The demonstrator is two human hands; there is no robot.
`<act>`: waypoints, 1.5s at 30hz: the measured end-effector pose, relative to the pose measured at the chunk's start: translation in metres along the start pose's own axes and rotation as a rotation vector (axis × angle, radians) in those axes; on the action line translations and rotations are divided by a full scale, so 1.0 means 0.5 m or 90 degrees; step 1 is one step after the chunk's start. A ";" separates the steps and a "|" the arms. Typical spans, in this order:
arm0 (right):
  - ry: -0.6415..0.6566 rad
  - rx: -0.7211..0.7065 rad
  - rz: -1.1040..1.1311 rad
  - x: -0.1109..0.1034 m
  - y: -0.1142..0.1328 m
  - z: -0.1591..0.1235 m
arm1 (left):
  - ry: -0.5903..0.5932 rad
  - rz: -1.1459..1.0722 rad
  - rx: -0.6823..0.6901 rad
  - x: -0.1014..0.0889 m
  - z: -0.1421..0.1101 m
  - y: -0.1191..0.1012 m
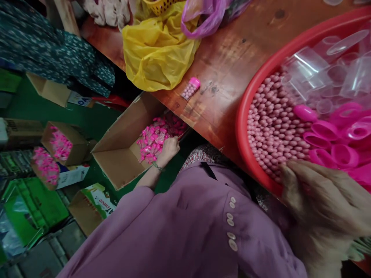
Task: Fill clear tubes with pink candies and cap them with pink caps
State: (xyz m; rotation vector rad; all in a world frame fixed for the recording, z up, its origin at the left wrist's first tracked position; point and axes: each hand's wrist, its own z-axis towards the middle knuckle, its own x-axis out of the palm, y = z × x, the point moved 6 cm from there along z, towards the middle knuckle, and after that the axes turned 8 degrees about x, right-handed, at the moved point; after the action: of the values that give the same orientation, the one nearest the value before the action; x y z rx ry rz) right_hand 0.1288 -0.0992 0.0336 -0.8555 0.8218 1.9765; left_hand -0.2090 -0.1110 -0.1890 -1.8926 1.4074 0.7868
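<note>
My left hand (169,150) reaches down below the table edge into an open cardboard box (121,154). It rests on a heap of small pink-capped containers (153,139) filled with pink candies. Its fingers curl down into the heap, and what they hold is hidden. My right hand (321,197) lies flat over the near rim of a big red basin (243,116), holding nothing. The basin holds loose pink candies (269,123), pink caps (333,146) and clear empty containers (324,73). One filled container (190,88) lies alone on the wooden table (232,58).
Yellow (156,50) and purple (203,15) plastic bags lie at the table's far side. On the green floor stand more boxes with pink containers (59,144), a brown box (52,90) and a green box (31,210). A person in dark floral clothing (58,54) is at the upper left.
</note>
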 end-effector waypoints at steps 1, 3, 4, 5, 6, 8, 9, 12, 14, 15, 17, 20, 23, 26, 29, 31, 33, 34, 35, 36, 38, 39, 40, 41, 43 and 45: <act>-0.017 -0.005 -0.011 0.002 -0.002 -0.001 | 0.001 0.000 0.003 0.004 -0.003 -0.002; -0.052 -0.022 -0.033 0.005 -0.002 -0.001 | 0.004 0.000 0.013 0.015 -0.010 -0.009; -0.064 -0.034 -0.049 0.006 0.000 0.002 | 0.006 -0.001 0.019 0.019 -0.014 -0.013; -0.070 -0.046 -0.066 0.008 0.004 0.005 | 0.008 -0.002 0.026 0.022 -0.017 -0.016; -0.077 -0.061 -0.084 0.008 0.009 0.009 | 0.009 -0.002 0.030 0.023 -0.018 -0.018; -0.082 -0.073 -0.117 0.008 0.016 0.016 | 0.005 -0.002 0.035 0.020 -0.015 -0.017; -0.086 -0.077 -0.126 0.008 0.019 0.018 | 0.002 -0.002 0.036 0.017 -0.010 -0.015; -0.105 -0.079 -0.127 0.006 0.021 0.020 | -0.006 -0.011 0.044 0.009 0.004 -0.006; -0.101 -0.085 -0.121 0.008 0.022 0.019 | -0.009 -0.020 0.047 0.008 0.009 -0.002; -0.094 -0.088 -0.115 0.010 0.022 0.018 | -0.010 -0.026 0.047 0.009 0.010 -0.001; -0.071 -0.091 -0.099 0.014 0.022 0.017 | -0.009 -0.039 0.046 0.011 0.009 -0.002; -0.035 -0.067 -0.081 0.016 0.020 0.015 | -0.014 -0.060 0.043 0.011 0.004 -0.007; 0.005 -0.039 -0.077 0.019 0.016 0.012 | -0.028 -0.081 0.042 0.008 0.004 -0.009; 0.020 -0.042 -0.082 0.021 0.016 0.010 | -0.054 -0.106 0.053 0.007 0.009 -0.008; 0.020 -0.056 -0.079 0.022 0.018 0.013 | -0.094 -0.141 0.078 0.009 0.012 -0.006; 0.027 -0.064 -0.076 0.023 0.020 0.016 | -0.119 -0.164 0.099 0.011 0.008 -0.007; 0.041 -0.067 -0.079 0.025 0.022 0.018 | -0.135 -0.177 0.114 0.013 0.000 -0.009; 0.044 -0.065 -0.081 0.025 0.022 0.018 | -0.138 -0.178 0.117 0.015 -0.003 -0.009; 0.045 -0.062 -0.082 0.024 0.023 0.018 | -0.136 -0.177 0.116 0.017 -0.006 -0.009; 0.044 -0.056 -0.084 0.023 0.023 0.018 | -0.131 -0.172 0.111 0.020 -0.008 -0.009; 0.041 -0.041 -0.092 0.022 0.022 0.017 | -0.110 -0.158 0.095 0.029 -0.011 -0.009; 0.042 -0.035 -0.100 0.021 0.022 0.016 | -0.097 -0.151 0.086 0.034 -0.012 -0.009; 0.045 -0.032 -0.108 0.022 0.022 0.015 | -0.085 -0.145 0.077 0.039 -0.014 -0.010; 0.046 -0.032 -0.113 0.022 0.022 0.015 | -0.074 -0.140 0.068 0.043 -0.015 -0.011; 0.041 -0.041 -0.116 0.023 0.024 0.015 | -0.059 -0.141 0.053 0.050 -0.017 -0.015; 0.025 -0.055 -0.110 0.022 0.023 0.017 | -0.060 -0.155 0.044 0.049 -0.017 -0.019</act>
State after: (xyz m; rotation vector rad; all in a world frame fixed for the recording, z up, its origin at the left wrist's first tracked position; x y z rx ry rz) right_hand 0.1120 -0.0933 0.0325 -0.9843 0.6655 1.8595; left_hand -0.1930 -0.1299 -0.2016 -1.9034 1.1081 0.6901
